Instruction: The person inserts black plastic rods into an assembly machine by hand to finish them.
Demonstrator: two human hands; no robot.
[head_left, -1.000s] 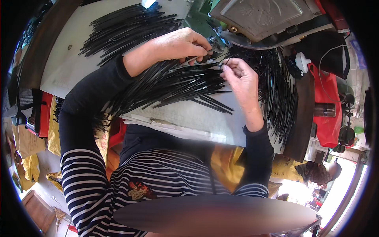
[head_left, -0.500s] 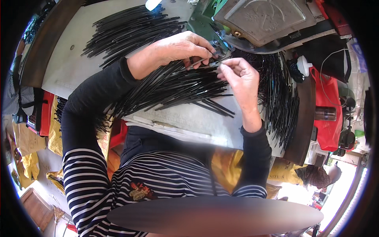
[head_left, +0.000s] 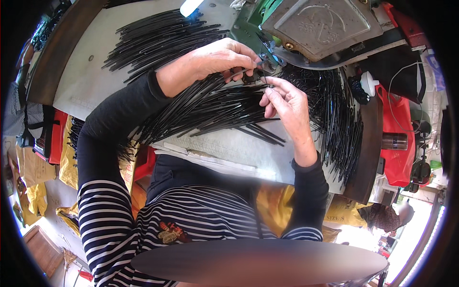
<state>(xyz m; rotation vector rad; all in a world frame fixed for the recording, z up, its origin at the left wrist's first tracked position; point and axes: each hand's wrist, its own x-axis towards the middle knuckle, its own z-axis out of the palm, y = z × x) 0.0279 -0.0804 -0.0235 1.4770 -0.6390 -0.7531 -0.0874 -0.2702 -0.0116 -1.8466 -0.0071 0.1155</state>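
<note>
My left hand [head_left: 228, 58] is closed in a pinch on a thin black rod just in front of a green machine [head_left: 244, 26]. Its fingertips are close to the small metal working parts [head_left: 270, 57] of that machine. To its right, my right hand [head_left: 288, 101] has thumb and forefinger pressed together on a thin dark piece, too small to name for sure. Beneath both hands spreads a loose pile of thin black rods [head_left: 215, 111]. Part of the left fingers and the rod's far end are hidden.
Another bundle of black rods [head_left: 165, 40] lies at the far left of the pale worktable [head_left: 79, 81]. More dark rods [head_left: 339, 134] are heaped at the right. A grey metal cover [head_left: 322, 26] overhangs the far right. A red bag [head_left: 397, 148] hangs beyond the table's right edge.
My right hand has come slightly down and toward me, away from the machine, and its fingers now pinch a thin dark piece. The left hand stays almost in place.
</note>
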